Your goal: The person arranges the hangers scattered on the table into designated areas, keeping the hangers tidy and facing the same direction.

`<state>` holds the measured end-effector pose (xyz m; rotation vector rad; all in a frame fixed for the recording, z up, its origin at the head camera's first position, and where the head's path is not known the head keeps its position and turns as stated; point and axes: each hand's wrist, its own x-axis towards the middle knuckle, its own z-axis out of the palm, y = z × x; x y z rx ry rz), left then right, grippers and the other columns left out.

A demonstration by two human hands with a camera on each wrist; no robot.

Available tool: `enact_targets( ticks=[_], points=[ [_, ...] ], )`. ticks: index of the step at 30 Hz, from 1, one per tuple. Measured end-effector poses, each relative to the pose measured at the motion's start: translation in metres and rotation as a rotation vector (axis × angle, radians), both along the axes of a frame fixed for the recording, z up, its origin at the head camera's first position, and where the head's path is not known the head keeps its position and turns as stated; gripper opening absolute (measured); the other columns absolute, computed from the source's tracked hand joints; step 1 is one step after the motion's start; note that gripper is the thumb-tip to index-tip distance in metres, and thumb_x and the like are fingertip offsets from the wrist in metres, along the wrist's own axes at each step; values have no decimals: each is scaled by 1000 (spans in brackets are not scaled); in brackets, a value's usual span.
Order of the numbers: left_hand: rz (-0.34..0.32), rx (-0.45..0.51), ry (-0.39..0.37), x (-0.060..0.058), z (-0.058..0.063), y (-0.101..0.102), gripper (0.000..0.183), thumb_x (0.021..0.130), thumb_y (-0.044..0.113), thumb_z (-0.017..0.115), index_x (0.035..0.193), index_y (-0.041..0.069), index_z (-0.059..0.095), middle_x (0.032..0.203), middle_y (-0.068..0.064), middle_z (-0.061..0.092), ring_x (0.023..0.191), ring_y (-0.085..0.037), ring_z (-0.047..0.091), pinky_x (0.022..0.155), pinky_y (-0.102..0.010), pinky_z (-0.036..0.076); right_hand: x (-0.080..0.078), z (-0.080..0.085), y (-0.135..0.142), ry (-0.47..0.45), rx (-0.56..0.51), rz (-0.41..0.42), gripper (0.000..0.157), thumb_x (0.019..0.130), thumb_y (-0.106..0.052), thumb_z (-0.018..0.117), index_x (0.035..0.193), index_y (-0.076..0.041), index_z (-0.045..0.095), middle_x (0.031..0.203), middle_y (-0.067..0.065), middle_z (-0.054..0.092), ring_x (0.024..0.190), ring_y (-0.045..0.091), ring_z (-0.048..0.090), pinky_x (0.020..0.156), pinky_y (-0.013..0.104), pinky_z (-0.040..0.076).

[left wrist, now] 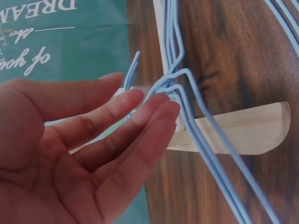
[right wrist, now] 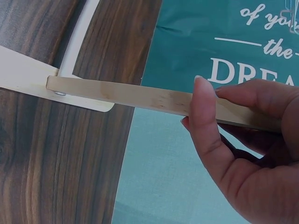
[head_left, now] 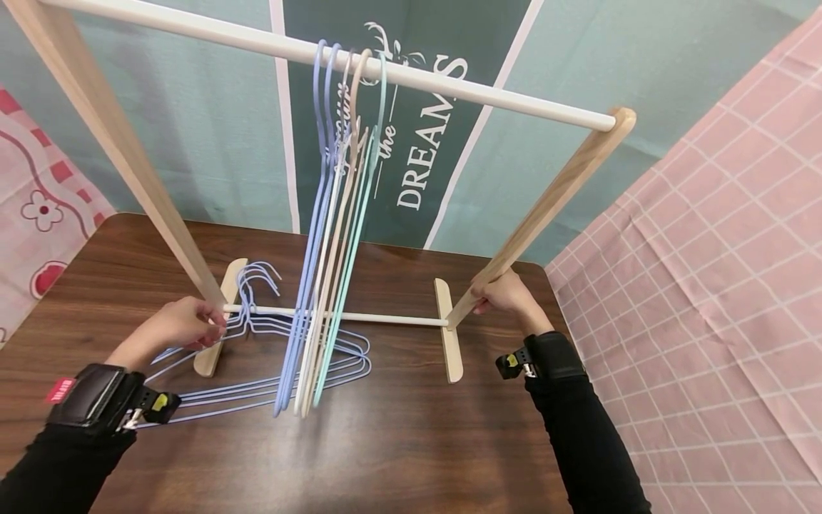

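A clothes rack with a white top rail (head_left: 514, 100) stands on the table. My right hand (head_left: 507, 291) grips its right wooden post (head_left: 546, 207) low down; in the right wrist view the thumb lies across one face of the post (right wrist: 140, 95). My left hand (head_left: 183, 323), fingers loosely bent, is beside the foot of the left post (head_left: 128, 157). In the left wrist view nothing lies between the thumb and fingers (left wrist: 140, 116), and blue hangers (left wrist: 205, 121) run close past the fingertips. Those blue hangers (head_left: 257, 325) lie in a pile across the lower bar and table.
Several blue, white, beige and mint hangers (head_left: 347, 214) hang in a bunch from the top rail. Wooden feet (head_left: 452, 357) rest on the brown table (head_left: 417, 435). A green cloth (head_left: 212, 93) with lettering hangs behind, and pink checked cloth (head_left: 719, 235) on the right.
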<state>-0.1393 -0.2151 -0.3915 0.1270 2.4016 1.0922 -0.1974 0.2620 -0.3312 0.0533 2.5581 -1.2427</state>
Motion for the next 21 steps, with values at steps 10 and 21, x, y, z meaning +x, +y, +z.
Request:
enact_targets(
  ticks=[10,21],
  points=[
    [-49,-27,70,-7,-13,6,11,82,3,58,83,-7,62,63,1,54,61,-14,52,53,-29,46,1,0,1,0,-17,3,30,83,6,50,109,21,48,99,40,54,58,24,64,60,39,53],
    [-12,-171,198,-8,-19,15,11,78,10,66,74,0,66,66,-1,58,62,-17,49,54,-29,38,1,1,1,-2,-19,3,28,83,6,51,108,20,49,101,40,54,58,26,65,58,37,53]
  ],
)
